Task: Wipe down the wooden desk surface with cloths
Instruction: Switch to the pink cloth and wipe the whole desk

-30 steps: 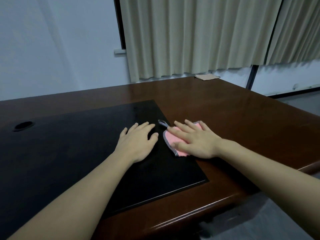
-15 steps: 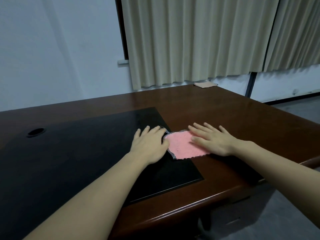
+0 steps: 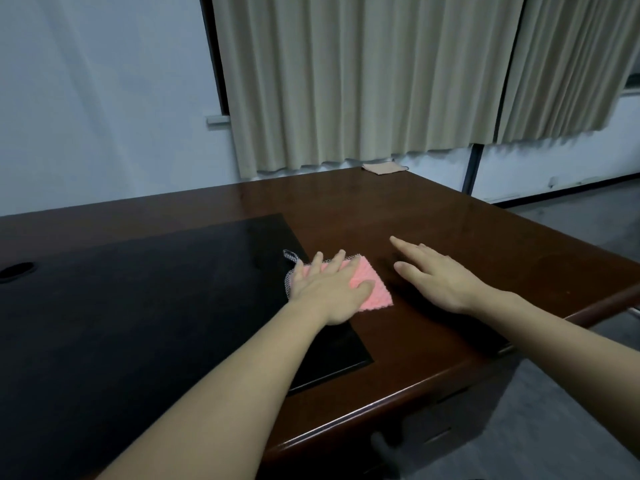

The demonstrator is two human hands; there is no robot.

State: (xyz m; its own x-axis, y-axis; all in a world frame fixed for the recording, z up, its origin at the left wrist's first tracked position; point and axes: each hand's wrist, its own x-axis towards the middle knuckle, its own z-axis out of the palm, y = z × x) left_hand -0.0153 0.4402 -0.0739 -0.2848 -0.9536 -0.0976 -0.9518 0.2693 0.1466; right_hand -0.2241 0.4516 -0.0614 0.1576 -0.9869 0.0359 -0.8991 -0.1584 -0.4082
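Note:
A pink cloth [image 3: 374,289] with a checkered border and a small loop lies on the dark wooden desk [image 3: 450,230], at the right edge of the black inlaid pad [image 3: 138,289]. My left hand [image 3: 329,289] lies flat on the cloth with straight fingers and covers its left half. My right hand [image 3: 436,271] is open just right of the cloth, fingers stretched forward, low over the wood and apart from the cloth. A second, beige cloth [image 3: 382,168] lies at the desk's far edge.
Beige curtains [image 3: 363,81] hang behind the desk. A round cable hole [image 3: 15,270] is in the pad's far left. The desk's front edge [image 3: 398,407] and right corner drop off to a grey floor [image 3: 554,427].
My left hand slid right from the pad onto the pink cloth. My right hand left the cloth and moved to its right. The view shifted, so the desk sits lower in frame.

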